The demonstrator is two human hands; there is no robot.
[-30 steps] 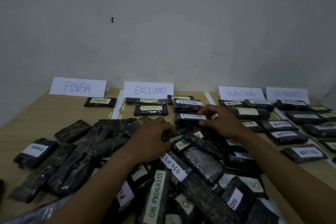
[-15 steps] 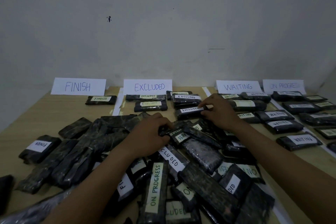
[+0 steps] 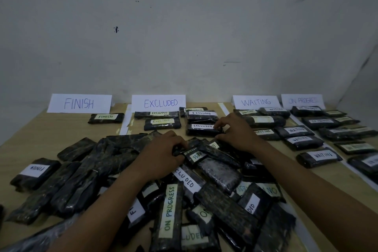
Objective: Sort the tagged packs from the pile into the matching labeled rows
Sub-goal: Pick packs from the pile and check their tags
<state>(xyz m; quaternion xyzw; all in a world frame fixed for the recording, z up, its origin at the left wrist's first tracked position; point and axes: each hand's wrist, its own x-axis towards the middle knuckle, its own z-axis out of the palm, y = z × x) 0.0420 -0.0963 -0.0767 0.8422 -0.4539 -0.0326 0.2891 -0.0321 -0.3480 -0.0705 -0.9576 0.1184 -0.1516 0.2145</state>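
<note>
A pile of dark wrapped packs (image 3: 98, 170) with paper tags covers the near table. Four signs stand at the back: FINISH (image 3: 79, 103), EXCLUDED (image 3: 160, 103), WAITING (image 3: 255, 102) and ON PROGRESS (image 3: 302, 100). My right hand (image 3: 237, 132) pinches the right end of an EXCLUDED pack (image 3: 201, 129), which lies in the EXCLUDED row in front of a small stack. My left hand (image 3: 163, 155) is curled over the top of the pile, its fingertips gripping a pack whose tag reads "RESS" (image 3: 197, 155).
One FINISH pack (image 3: 106, 117) lies under its sign. Several packs fill the WAITING rows (image 3: 294, 130) and the ON PROGRESS rows (image 3: 319, 121) at the right. White paper strips (image 3: 123, 124) divide the columns. A grey wall rises behind the table.
Both hands stay almost where they were, the right on the EXCLUDED pack and the left on the pile top. The view has shifted slightly.
</note>
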